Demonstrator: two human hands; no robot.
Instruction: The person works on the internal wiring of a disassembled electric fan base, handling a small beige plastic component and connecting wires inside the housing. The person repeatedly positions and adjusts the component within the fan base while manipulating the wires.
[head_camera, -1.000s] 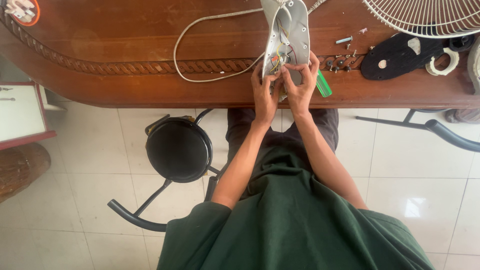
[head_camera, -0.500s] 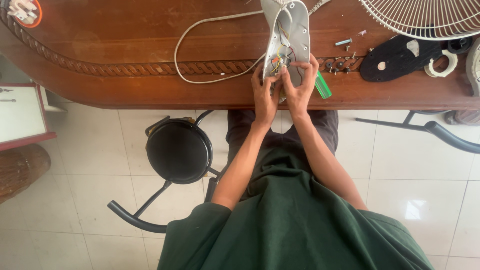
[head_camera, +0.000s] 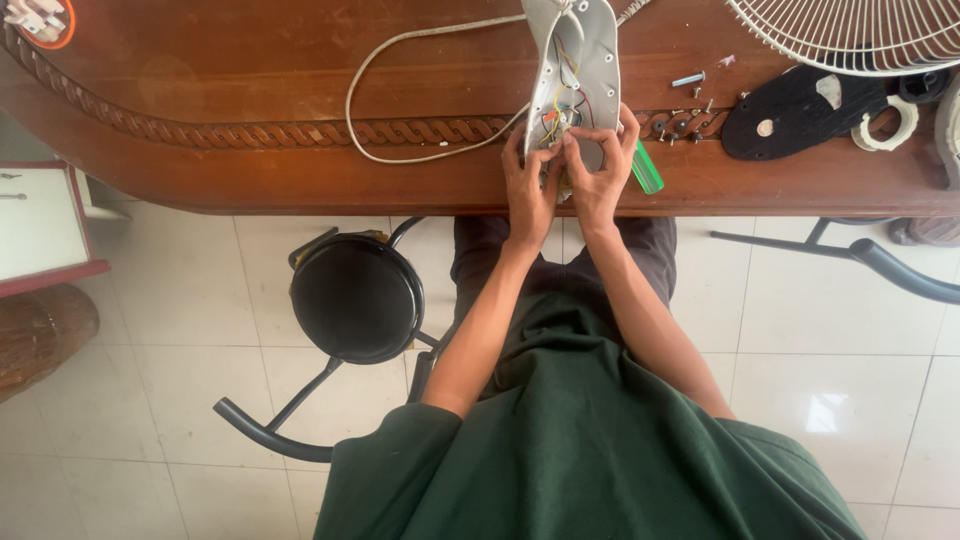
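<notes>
Wooden table (head_camera: 200, 90) with a carved rope edge fills the top of the view, and on it, at 12 o'clock from the person, lies a grey open plastic housing (head_camera: 585, 60) with coloured wires (head_camera: 560, 110) inside; its long axis runs from 6 to 12 o'clock, the open end pointing toward the person. The left hand (head_camera: 527, 190) and the right hand (head_camera: 600, 175) meet at this near end, fingers narrow and pinched on the small wires, and I judge this work goes best with slow, gentle pulls while the housing stays flat. Loose screws (head_camera: 690, 105) and a green screwdriver handle (head_camera: 646, 168) lie at 3 o'clock of the hands, a white cord (head_camera: 390, 60) at 9 o'clock.
</notes>
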